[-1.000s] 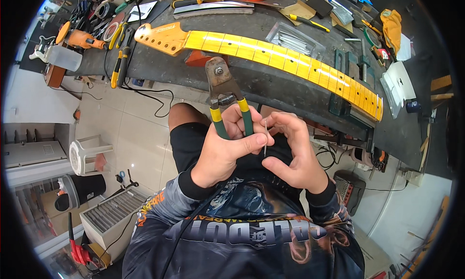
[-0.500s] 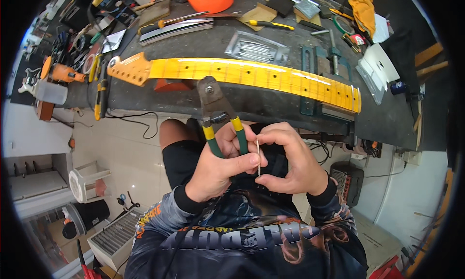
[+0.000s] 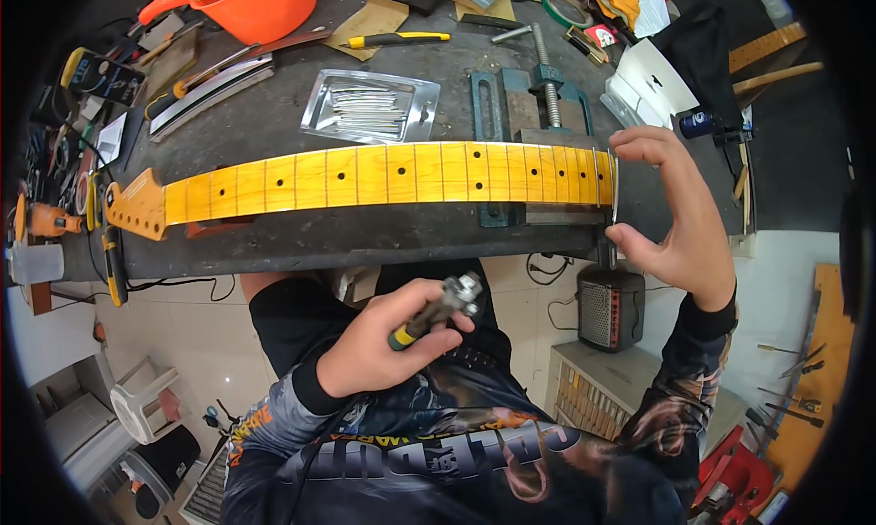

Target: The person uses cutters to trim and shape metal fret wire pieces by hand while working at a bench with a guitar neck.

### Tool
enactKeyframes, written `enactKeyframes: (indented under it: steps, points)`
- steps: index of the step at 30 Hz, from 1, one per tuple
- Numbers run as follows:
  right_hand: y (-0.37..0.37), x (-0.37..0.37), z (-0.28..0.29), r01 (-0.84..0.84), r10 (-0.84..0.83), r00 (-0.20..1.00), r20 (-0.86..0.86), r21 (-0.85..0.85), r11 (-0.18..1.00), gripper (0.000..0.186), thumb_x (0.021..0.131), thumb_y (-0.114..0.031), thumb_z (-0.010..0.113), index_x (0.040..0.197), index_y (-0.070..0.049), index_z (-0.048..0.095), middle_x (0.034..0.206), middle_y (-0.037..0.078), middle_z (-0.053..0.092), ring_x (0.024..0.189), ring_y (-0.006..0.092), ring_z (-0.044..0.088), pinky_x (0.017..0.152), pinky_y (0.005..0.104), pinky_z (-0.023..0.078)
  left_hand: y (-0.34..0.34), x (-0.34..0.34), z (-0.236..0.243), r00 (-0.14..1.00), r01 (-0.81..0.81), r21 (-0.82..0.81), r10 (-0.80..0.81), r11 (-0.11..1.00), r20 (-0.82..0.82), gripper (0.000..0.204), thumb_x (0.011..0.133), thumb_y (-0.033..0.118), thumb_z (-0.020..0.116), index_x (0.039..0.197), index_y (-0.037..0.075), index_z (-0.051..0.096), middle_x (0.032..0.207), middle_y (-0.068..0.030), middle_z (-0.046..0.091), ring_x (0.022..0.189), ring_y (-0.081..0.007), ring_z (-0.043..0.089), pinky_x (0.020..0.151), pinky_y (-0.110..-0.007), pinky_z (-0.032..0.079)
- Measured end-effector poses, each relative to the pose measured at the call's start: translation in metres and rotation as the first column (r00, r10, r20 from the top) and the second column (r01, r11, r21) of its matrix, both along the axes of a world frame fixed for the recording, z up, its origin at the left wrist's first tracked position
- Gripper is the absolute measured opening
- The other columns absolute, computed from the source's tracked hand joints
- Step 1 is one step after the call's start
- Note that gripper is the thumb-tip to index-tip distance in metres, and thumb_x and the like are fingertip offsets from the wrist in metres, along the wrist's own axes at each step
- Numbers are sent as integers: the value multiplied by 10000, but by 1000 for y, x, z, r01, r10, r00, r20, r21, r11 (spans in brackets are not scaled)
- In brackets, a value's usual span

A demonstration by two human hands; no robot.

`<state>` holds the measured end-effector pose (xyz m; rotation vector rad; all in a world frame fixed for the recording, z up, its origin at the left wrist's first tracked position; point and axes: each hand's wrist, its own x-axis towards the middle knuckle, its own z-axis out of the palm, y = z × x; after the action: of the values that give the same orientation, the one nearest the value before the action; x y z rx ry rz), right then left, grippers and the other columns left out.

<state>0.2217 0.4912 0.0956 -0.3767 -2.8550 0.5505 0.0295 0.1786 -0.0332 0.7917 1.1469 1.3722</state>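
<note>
My left hand (image 3: 379,343), near my lap, is closed round green and yellow handled cutters (image 3: 443,306), their metal head tilted up. My right hand (image 3: 675,224) spans the right end of a yellow guitar neck (image 3: 310,176), thumb and index finger pinching the two ends of a thin metal fret wire (image 3: 615,187) at that end. The neck lies horizontally along the bench edge, resting at the right on a metal clamp vise (image 3: 552,96). Behind it a clear plastic tray (image 3: 319,114) holds several thin metal strips.
On the dark bench (image 3: 392,238) are an orange dipper (image 3: 260,5), a yellow-handled knife (image 3: 397,40), a white package (image 3: 643,83) and scattered tools (image 3: 182,92). Below stand a speaker-like box (image 3: 610,306), a white stool (image 3: 141,397) and a bin (image 3: 169,452).
My right hand has carried the fret wire up and right to the neck's end. My left hand has lowered and tilted the cutters, moving apart from the right. The view has shifted.
</note>
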Motion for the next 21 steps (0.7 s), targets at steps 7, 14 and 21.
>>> enactKeyframes:
  steps: [7, 14, 21]
  points:
    - [15, -7, -1, -15, 15, 992, 126, -2, 1000, 650, 776, -139, 884, 1359, -59, 610, 1465, 135, 676, 1399, 391, 631, 1199, 493, 473, 21, -3, -8, 945, 131, 19, -119, 991, -304, 404, 1017, 19, 829, 1389, 23, 671, 1206, -72, 818, 1110, -180, 777, 1017, -353, 599]
    - [22, -9, -5, -5, 0, 983, 182, 23, 1000, 642, 776, -138, 882, 1350, -62, 607, 1470, 136, 670, 1408, 393, 622, 1199, 498, 469, 27, -3, -18, 953, 155, -4, -150, 988, -263, 428, 997, 57, 856, 1386, 30, 679, 1200, -113, 791, 1075, -265, 775, 983, -381, 590]
    - [23, -13, -6, 2, -10, 974, 226, 38, 999, 647, 765, -126, 879, 1347, -67, 604, 1495, 133, 656, 1419, 400, 609, 1208, 499, 460, 28, -5, -21, 943, 153, 25, -139, 988, -303, 460, 980, 63, 863, 1398, 33, 672, 1197, -155, 764, 1048, -346, 764, 948, -413, 589]
